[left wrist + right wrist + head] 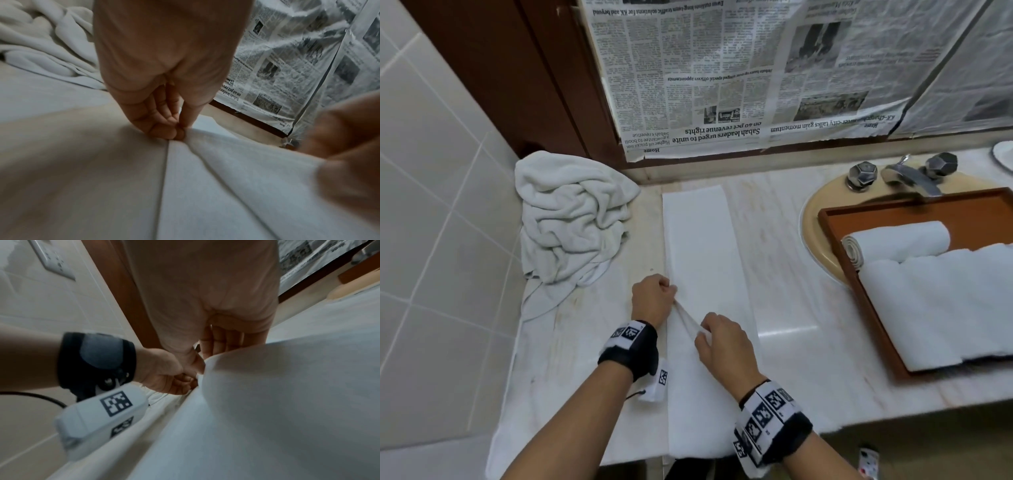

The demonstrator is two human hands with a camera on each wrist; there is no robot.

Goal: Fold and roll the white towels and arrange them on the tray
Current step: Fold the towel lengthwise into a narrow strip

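Observation:
A long white towel, folded into a narrow strip, lies on the marble counter and runs from the back wall to the front edge. My left hand pinches its left edge about halfway along; the pinch shows thumb against fingers on the cloth. My right hand pinches the same edge a little nearer to me, and the towel bulges up under it. A taut ridge of cloth spans between both hands. The brown tray at the right holds one rolled towel and a larger folded one.
A crumpled heap of white towels sits in the back left corner. The tray rests over a beige sink with a metal tap. Newspaper covers the wall behind. Tiled wall bounds the left side.

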